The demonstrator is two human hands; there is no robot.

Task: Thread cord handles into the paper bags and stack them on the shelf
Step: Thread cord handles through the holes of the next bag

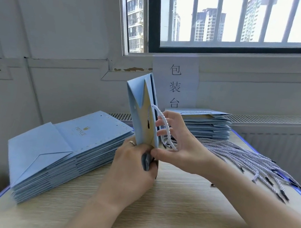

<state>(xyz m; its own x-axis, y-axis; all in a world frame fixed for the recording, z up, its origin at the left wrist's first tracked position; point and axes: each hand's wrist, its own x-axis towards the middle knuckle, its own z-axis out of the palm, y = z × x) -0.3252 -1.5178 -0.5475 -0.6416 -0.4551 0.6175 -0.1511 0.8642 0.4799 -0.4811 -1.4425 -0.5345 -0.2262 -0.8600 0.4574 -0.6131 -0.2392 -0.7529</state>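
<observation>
Head view: paper bag (pixel 142 112) held upright, edge-on, long axis vertical, over mid surface (pixel 171 203).
Left hand (pixel 133 161) fingers curl round its lower end; right hand (pixel 175 148) fingers spread straight inside the cord loop (pixel 161 118), thumb pressing the bag. Bag stack (pixel 59 151) reads "PRINCE"; wall sign (pixel 175 82) "包装台". Wood-grain, blue-edged; loose cords (pixel 246 158) on the right; barred window (pixel 235 25).

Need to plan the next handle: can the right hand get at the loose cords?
Probably yes: the loose cords lie beside the right hand, nothing between. But its fingers are through the held bag's cord handle and must come free first.
</observation>
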